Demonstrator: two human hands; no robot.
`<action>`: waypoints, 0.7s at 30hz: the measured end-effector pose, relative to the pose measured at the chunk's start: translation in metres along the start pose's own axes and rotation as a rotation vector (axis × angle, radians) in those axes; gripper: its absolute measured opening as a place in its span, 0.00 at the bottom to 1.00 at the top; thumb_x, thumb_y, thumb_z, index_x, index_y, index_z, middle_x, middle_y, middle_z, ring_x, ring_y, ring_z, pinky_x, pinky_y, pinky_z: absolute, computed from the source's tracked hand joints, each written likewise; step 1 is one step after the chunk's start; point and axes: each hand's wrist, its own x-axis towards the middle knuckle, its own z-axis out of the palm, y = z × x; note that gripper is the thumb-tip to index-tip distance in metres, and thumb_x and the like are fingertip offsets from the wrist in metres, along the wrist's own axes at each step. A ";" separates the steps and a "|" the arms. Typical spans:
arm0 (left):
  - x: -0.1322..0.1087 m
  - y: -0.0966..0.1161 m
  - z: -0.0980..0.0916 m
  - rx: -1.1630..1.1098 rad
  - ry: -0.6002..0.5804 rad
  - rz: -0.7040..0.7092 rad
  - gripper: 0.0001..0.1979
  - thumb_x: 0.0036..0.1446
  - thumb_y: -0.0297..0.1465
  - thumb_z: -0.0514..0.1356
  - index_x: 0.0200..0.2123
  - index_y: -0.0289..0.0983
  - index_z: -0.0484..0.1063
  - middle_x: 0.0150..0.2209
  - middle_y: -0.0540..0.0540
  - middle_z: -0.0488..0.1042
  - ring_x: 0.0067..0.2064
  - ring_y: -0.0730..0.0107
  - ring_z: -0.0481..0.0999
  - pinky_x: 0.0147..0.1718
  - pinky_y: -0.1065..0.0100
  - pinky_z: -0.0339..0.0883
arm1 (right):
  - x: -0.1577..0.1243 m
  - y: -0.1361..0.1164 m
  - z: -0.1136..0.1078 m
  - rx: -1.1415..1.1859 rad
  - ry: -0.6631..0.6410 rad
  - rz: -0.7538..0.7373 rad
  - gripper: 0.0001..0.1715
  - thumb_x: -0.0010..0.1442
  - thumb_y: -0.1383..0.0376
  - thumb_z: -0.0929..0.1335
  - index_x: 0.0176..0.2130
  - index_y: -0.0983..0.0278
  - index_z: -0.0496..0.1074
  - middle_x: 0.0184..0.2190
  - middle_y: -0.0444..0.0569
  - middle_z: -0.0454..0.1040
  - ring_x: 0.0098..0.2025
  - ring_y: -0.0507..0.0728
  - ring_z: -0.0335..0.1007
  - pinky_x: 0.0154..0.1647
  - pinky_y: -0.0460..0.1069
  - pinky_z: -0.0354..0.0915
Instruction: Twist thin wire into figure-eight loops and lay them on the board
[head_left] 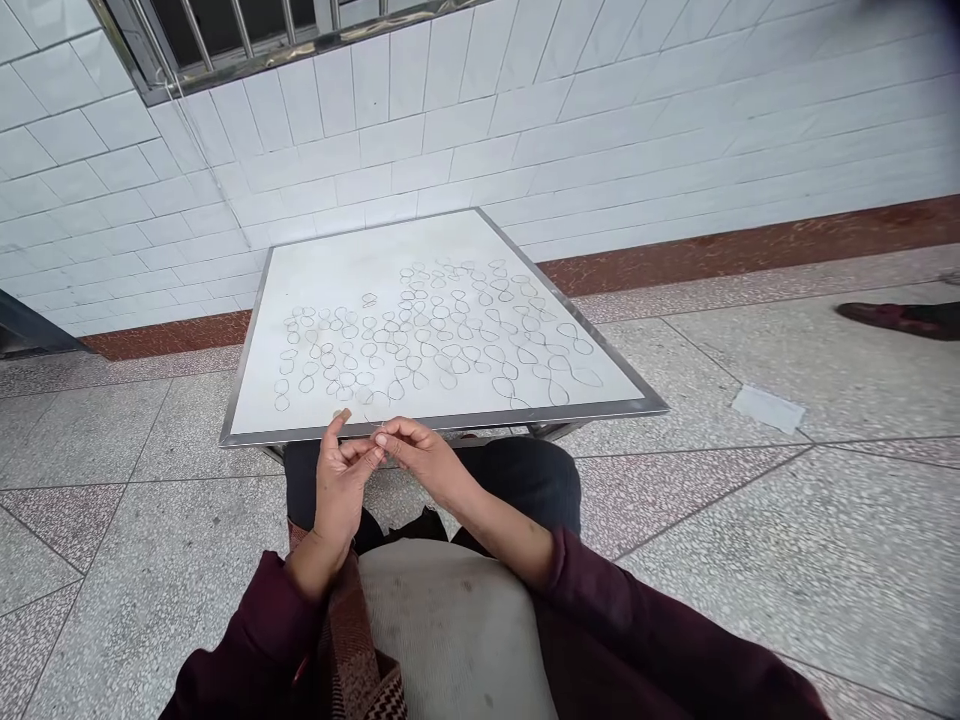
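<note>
My left hand (341,480) and my right hand (420,455) meet just below the near edge of a low white table (337,265). Both pinch a thin wire piece (377,432) between their fingertips; it is too fine to make out clearly. A plaster wraps my left index fingertip. Many small wire loops (435,335) shaped like figure eights lie spread over the tabletop in rough rows. My knees in dark trousers sit under the table edge.
A white tiled wall (600,120) with a barred window stands behind the table. A speckled stone floor surrounds it. A white scrap (768,408) lies on the floor at right. Another person's dark shoe (892,318) shows at the far right.
</note>
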 end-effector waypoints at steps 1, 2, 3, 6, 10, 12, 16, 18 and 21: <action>0.000 0.000 0.001 -0.020 -0.007 -0.029 0.37 0.49 0.30 0.71 0.61 0.39 0.61 0.26 0.54 0.76 0.31 0.73 0.75 0.40 0.66 0.66 | 0.000 0.000 0.000 0.041 -0.001 0.013 0.17 0.58 0.51 0.72 0.32 0.63 0.73 0.25 0.41 0.70 0.26 0.49 0.62 0.25 0.45 0.55; -0.001 -0.001 0.001 -0.042 -0.015 -0.062 0.37 0.49 0.30 0.71 0.60 0.39 0.61 0.26 0.55 0.76 0.30 0.73 0.74 0.39 0.67 0.66 | 0.000 0.000 0.000 0.076 -0.002 0.027 0.17 0.58 0.52 0.72 0.32 0.63 0.72 0.25 0.40 0.69 0.25 0.49 0.62 0.24 0.45 0.54; -0.001 -0.001 0.001 -0.063 -0.026 -0.095 0.37 0.48 0.30 0.71 0.60 0.39 0.62 0.26 0.54 0.76 0.30 0.74 0.74 0.38 0.67 0.65 | 0.000 -0.001 -0.001 0.107 -0.003 0.044 0.17 0.58 0.51 0.72 0.33 0.63 0.72 0.24 0.40 0.69 0.25 0.49 0.62 0.24 0.44 0.54; -0.002 0.000 0.002 -0.118 -0.078 -0.182 0.37 0.48 0.31 0.72 0.61 0.40 0.62 0.28 0.53 0.76 0.31 0.73 0.74 0.37 0.67 0.65 | -0.001 -0.001 -0.005 0.182 -0.001 0.104 0.19 0.55 0.50 0.74 0.33 0.63 0.72 0.23 0.39 0.68 0.24 0.49 0.63 0.24 0.44 0.56; -0.002 0.001 0.001 -0.149 -0.130 -0.264 0.35 0.48 0.29 0.71 0.60 0.40 0.65 0.28 0.53 0.75 0.30 0.73 0.74 0.36 0.67 0.65 | -0.002 0.000 -0.008 0.224 0.003 0.146 0.20 0.53 0.50 0.75 0.32 0.63 0.72 0.24 0.40 0.68 0.24 0.48 0.62 0.26 0.44 0.61; -0.001 0.001 0.001 -0.138 -0.137 -0.286 0.35 0.47 0.27 0.71 0.59 0.40 0.66 0.26 0.54 0.74 0.29 0.74 0.73 0.35 0.68 0.64 | -0.003 0.002 -0.009 0.242 -0.003 0.142 0.20 0.52 0.50 0.75 0.31 0.62 0.72 0.25 0.40 0.68 0.24 0.49 0.62 0.26 0.44 0.62; -0.001 0.002 0.004 -0.077 -0.128 -0.285 0.36 0.47 0.27 0.71 0.60 0.39 0.65 0.26 0.55 0.73 0.28 0.75 0.71 0.34 0.69 0.62 | -0.004 0.008 -0.008 0.331 -0.006 0.128 0.19 0.51 0.50 0.77 0.31 0.61 0.73 0.25 0.41 0.69 0.24 0.49 0.63 0.25 0.46 0.65; -0.001 0.003 0.006 -0.050 -0.124 -0.284 0.37 0.47 0.27 0.71 0.60 0.37 0.64 0.25 0.55 0.72 0.28 0.75 0.69 0.33 0.69 0.61 | -0.005 0.012 -0.007 0.369 0.005 0.121 0.19 0.51 0.51 0.77 0.31 0.61 0.73 0.25 0.40 0.69 0.23 0.49 0.62 0.24 0.46 0.65; -0.002 0.002 0.010 -0.027 -0.106 -0.281 0.37 0.47 0.28 0.70 0.60 0.36 0.63 0.23 0.57 0.70 0.27 0.75 0.68 0.32 0.69 0.60 | -0.005 0.017 -0.007 0.406 0.029 0.109 0.17 0.51 0.53 0.77 0.31 0.61 0.73 0.25 0.40 0.67 0.23 0.49 0.60 0.23 0.46 0.63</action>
